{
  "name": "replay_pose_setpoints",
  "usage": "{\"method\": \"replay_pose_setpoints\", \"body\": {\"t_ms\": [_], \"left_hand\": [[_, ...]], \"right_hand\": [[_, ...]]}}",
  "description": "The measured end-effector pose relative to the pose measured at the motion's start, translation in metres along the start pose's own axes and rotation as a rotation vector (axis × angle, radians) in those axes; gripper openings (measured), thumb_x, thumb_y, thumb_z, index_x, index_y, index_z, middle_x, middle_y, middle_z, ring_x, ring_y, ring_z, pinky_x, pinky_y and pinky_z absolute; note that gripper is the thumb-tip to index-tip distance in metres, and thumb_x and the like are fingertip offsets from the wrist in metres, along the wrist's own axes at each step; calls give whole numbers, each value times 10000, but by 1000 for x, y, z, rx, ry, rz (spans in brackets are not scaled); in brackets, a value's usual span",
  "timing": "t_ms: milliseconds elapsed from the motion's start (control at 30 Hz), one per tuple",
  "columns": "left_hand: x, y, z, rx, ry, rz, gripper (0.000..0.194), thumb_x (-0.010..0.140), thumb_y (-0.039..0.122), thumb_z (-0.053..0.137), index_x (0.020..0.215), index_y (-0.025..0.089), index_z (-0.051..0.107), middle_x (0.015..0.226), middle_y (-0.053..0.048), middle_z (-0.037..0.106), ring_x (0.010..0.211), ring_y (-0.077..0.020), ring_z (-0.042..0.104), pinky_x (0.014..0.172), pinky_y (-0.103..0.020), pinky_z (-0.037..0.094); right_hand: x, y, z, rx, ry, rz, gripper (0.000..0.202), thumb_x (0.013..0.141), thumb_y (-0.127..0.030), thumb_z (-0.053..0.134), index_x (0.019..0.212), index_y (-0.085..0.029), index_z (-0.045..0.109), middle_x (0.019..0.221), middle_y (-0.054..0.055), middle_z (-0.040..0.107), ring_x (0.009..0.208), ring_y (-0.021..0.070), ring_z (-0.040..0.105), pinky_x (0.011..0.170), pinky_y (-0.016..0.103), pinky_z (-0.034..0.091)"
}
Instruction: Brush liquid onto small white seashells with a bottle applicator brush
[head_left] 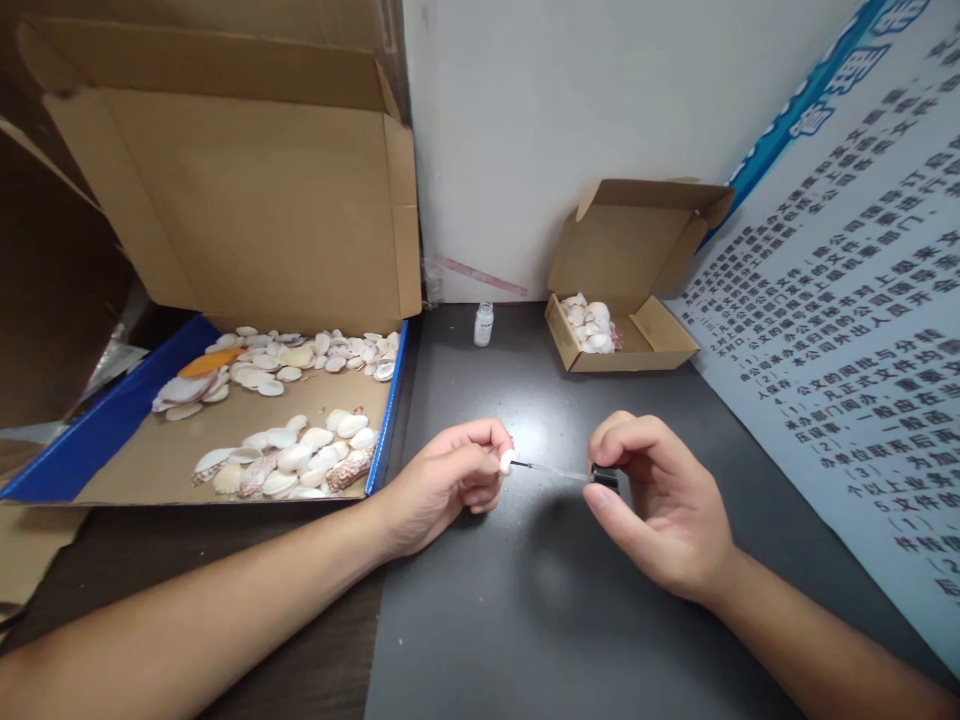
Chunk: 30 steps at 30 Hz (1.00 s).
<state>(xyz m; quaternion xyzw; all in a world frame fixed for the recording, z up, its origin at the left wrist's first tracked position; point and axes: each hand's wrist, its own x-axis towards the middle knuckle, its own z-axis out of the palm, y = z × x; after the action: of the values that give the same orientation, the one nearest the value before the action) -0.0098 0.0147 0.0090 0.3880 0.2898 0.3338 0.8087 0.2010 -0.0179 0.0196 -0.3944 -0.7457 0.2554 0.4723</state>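
Observation:
Between the thumb and fingers of my left hand [454, 478] is a small white seashell [506, 462], mostly covered by the fingertips. My right hand [660, 500] pinches the black cap of a brush applicator [604, 479]. From that cap a thin clear stem runs left, and its dark tip meets the shell's edge or sits right at it. Behind the hands, a small clear glass bottle [484, 326] stands upright and uncapped on the dark grey table mat [480, 620].
At left, an open blue-edged cardboard box [172, 440] holds many shells in two groups, with an orange piece [210, 362] among them. A smaller open carton [630, 358] with shells [592, 322] stands back right. A printed sheet [847, 330] slopes along the right side.

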Motion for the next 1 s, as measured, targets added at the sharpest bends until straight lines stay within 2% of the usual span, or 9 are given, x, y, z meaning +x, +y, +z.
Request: {"method": "replay_pose_setpoints", "body": {"t_ms": [200, 433, 633, 1000], "left_hand": [[0, 0, 1, 24, 3, -1, 114, 733, 225, 606, 724, 180, 502, 568, 64, 389, 488, -71, 304, 526, -257, 204], [-1, -1, 1, 43, 1, 0, 119, 739, 239, 615, 735, 180, 511, 564, 67, 366, 495, -73, 291, 533, -258, 204], [0, -2, 0, 58, -11, 7, 156, 767, 269, 646, 754, 180, 519, 593, 64, 386, 500, -70, 297, 532, -254, 215], [0, -7, -2, 102, -33, 39, 154, 841, 252, 626, 789, 193, 493, 587, 84, 359, 494, -61, 280, 513, -243, 223]], "right_hand": [[1, 0, 0, -54, 30, 58, 208, 818, -96, 614, 882, -250, 488, 774, -23, 483, 600, 127, 487, 544, 282, 420], [0, 1, 0, 11, -29, -7, 240, 804, -84, 617, 916, -254, 490, 781, -17, 489, 620, 138, 499, 541, 288, 415], [2, 1, 0, -26, 51, 32, 212, 813, -92, 606, 888, -251, 488, 782, -14, 479, 633, 142, 501, 551, 293, 410], [1, 0, 0, 9, 14, 1, 241, 794, -67, 611, 891, -253, 493, 770, -14, 490, 623, 144, 498, 541, 296, 402]]}}
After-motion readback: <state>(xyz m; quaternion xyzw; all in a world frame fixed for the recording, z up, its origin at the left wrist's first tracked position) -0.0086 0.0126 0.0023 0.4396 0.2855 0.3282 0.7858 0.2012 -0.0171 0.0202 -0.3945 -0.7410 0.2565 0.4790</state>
